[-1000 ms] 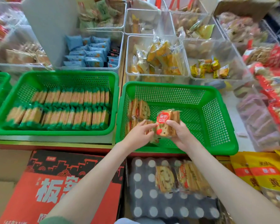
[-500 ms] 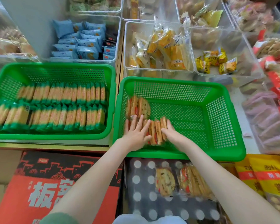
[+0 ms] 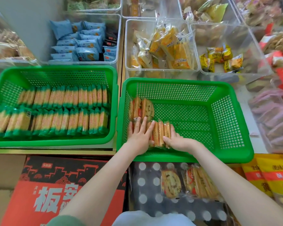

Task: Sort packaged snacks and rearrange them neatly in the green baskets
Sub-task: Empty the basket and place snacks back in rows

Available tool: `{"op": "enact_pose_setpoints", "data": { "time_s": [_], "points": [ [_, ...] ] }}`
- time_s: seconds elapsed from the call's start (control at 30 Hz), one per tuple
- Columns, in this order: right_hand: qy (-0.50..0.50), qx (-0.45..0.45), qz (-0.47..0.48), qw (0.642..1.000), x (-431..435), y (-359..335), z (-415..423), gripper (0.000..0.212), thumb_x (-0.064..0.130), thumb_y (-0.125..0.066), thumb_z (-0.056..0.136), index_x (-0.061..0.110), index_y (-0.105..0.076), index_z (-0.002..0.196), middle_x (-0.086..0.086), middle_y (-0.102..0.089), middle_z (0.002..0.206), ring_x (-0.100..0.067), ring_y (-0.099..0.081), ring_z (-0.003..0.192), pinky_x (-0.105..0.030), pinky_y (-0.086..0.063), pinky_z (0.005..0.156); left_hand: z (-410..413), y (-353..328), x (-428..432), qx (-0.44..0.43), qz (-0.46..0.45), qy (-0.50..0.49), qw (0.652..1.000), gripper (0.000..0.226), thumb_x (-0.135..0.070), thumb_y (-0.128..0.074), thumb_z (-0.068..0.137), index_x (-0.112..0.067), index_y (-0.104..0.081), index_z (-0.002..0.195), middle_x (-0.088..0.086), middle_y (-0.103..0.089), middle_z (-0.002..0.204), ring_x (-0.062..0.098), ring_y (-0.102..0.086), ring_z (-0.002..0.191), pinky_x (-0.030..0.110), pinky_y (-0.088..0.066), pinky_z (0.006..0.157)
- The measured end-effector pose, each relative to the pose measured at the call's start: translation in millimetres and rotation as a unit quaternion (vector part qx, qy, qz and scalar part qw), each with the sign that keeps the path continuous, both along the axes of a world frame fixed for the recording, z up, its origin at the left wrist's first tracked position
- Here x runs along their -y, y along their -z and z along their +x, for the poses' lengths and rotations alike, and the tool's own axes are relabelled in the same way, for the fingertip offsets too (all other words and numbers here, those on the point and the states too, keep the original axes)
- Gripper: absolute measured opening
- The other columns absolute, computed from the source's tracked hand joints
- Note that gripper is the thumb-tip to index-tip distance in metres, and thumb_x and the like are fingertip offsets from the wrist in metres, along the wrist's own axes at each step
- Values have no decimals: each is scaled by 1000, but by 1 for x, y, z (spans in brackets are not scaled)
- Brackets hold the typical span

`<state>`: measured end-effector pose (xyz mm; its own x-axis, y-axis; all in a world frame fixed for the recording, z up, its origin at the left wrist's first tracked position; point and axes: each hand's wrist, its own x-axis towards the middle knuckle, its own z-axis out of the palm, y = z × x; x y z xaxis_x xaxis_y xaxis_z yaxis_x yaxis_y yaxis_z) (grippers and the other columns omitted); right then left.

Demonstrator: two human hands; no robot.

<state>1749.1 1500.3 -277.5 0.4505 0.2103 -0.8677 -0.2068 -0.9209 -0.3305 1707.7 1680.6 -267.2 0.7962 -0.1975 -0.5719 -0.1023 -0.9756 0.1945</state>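
Step in hand: squaring the near row of packs [image 3: 160, 133] in the near-left corner of the right basket [image 3: 186, 158]; left hand [image 3: 140, 136] lies flat on the row, fingers [image 3: 143, 125] straight; right hand [image 3: 178, 141] presses its right end, fingers extended, gripping nothing; next move likely calls for lifting a loose pack from the near pile [image 3: 198, 183] and standing it on edge against that end.

Red carton [image 3: 39, 201] just left of polka-dot cloth [image 3: 147, 193].
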Motion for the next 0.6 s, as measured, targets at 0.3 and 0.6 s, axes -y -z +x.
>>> {"op": "enact_pose_setpoints", "data": {
  "time_s": [0.3, 0.6],
  "points": [
    [88, 455, 44, 885, 42, -47, -60, 48, 20, -47, 98, 9, -39, 144, -9, -45, 141, -25, -37, 128, -36, -27, 109, -44, -24, 53, 352, -252, -115, 894, 39, -2, -51, 91, 1, -53, 130, 23, -53, 128, 36, -48, 114, 45, -44, 98],
    [42, 488, -139, 860, 132, -22, -167, 79, 24, -79, 71, 14, -39, 139, -21, -49, 128, -38, -50, 110, -52, -48, 87, -129, 35, 127, 31, -70, 15, 997, 68, -23, -50, 92, -22, -18, 153, 15, -20, 152, 39, -30, 135, 48, -35, 105]
  ]
}}
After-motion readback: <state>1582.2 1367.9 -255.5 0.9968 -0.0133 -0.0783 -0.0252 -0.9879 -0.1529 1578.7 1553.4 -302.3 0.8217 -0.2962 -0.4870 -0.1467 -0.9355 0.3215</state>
